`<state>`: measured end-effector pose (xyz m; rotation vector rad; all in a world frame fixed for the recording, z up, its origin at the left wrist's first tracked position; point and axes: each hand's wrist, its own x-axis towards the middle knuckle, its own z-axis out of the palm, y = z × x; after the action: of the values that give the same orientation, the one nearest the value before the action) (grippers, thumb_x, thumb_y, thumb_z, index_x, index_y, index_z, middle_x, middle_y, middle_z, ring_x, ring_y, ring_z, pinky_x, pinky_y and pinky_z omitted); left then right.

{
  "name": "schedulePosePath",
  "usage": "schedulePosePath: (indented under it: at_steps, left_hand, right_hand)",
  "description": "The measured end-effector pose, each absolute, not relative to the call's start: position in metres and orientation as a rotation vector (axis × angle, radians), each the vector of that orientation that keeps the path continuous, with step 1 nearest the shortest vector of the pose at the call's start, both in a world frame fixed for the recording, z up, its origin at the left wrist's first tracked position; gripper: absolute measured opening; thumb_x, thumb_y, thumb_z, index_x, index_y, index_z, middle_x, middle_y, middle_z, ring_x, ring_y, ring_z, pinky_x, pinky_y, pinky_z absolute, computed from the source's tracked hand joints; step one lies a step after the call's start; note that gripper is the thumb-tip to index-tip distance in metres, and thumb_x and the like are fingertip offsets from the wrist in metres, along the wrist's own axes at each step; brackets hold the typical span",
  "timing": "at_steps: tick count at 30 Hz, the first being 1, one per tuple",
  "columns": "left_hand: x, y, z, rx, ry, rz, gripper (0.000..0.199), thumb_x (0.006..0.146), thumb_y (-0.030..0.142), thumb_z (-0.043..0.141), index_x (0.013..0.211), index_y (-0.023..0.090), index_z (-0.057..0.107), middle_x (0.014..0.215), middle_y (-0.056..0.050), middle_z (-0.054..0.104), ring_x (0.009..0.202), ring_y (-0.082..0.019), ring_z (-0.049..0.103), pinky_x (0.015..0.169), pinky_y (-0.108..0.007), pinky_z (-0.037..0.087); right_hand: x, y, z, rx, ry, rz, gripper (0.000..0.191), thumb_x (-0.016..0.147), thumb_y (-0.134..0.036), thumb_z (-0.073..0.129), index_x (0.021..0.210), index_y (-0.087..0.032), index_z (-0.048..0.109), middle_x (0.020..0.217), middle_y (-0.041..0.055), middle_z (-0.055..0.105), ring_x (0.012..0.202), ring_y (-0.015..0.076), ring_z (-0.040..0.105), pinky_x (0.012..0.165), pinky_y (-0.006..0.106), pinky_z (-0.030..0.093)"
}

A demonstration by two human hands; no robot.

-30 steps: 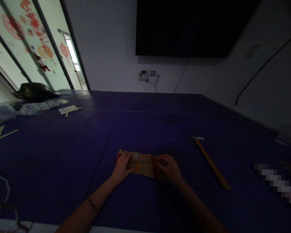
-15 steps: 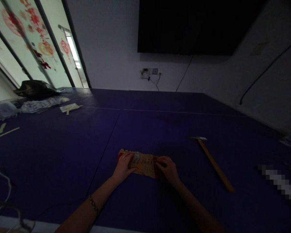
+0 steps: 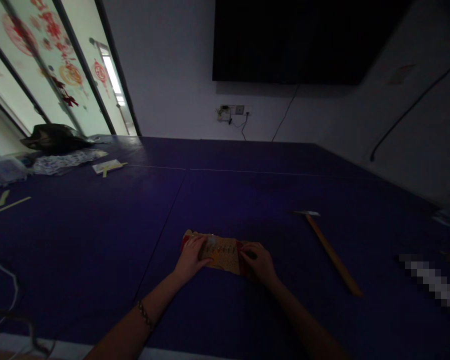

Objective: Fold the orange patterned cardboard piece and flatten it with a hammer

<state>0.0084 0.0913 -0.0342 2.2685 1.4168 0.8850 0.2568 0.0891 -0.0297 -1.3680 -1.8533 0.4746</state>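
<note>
A flat tan rectangular piece (image 3: 224, 255), like cardboard, lies on the dark blue tabletop. Red bands cross both its ends, and a row of small dark marks runs along its middle. My left hand (image 3: 190, 255) holds its left end, fingers laid over the top and thumb along the face. At the opposite end my right hand (image 3: 260, 262) pinches the red band (image 3: 243, 260) between thumb and forefinger; its other fingers are curled and partly hidden. To the right lies a hammer (image 3: 332, 252) with a wooden handle, apart from both hands.
On the far left are a black bag (image 3: 56, 137), patterned sheets (image 3: 65, 161) and a small white block with yellow strips (image 3: 108, 167). Cables (image 3: 13, 285) lie at the near left. A pixelated patch (image 3: 431, 280) covers something on the right. The tabletop (image 3: 225, 195) reaches the wall.
</note>
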Motion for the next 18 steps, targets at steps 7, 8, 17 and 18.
schedulePosePath:
  at_steps: [7,8,17,18]
  left_hand:
    - [0.008,0.092,-0.035,2.286,1.413,0.895,0.060,0.064,0.033,0.067,0.116,0.018,0.044,0.117,-0.013,0.050,0.112,-0.027,0.043,0.093,-0.046,0.036]
    - [0.008,0.092,-0.036,2.289,1.416,0.893,0.059,0.064,0.033,0.067,0.116,0.017,0.044,0.117,-0.013,0.050,0.113,-0.027,0.043,0.093,-0.046,0.036]
    - [0.008,0.092,-0.036,2.277,1.409,0.900,0.060,0.064,0.032,0.067,0.117,0.019,0.043,0.118,-0.013,0.050,0.113,-0.027,0.043,0.094,-0.046,0.035]
    - [0.009,0.092,-0.035,2.271,1.411,0.899,0.060,0.063,0.031,0.067,0.117,0.019,0.043,0.118,-0.013,0.049,0.113,-0.027,0.043,0.094,-0.046,0.035]
  right_hand:
    - [0.273,0.090,-0.029,-1.306,-1.882,0.599,0.013,0.066,-0.025,0.061,0.077,-0.019,0.064,0.089,0.0059,0.065,0.085,0.0193,0.060,0.078,0.033,0.046]
    - [0.275,0.090,-0.029,-1.301,-1.882,0.612,0.012,0.068,-0.025,0.059,0.076,-0.019,0.064,0.088,0.0056,0.066,0.084,0.0188,0.060,0.077,0.033,0.046]
    - [0.275,0.092,-0.036,-1.320,-1.854,0.580,0.013,0.071,-0.024,0.052,0.072,-0.020,0.064,0.080,0.0060,0.066,0.079,0.0203,0.061,0.074,0.035,0.047]
    - [0.275,0.092,-0.037,-1.325,-1.854,0.568,0.013,0.071,-0.024,0.052,0.072,-0.020,0.064,0.080,0.0060,0.066,0.079,0.0206,0.061,0.074,0.035,0.047]
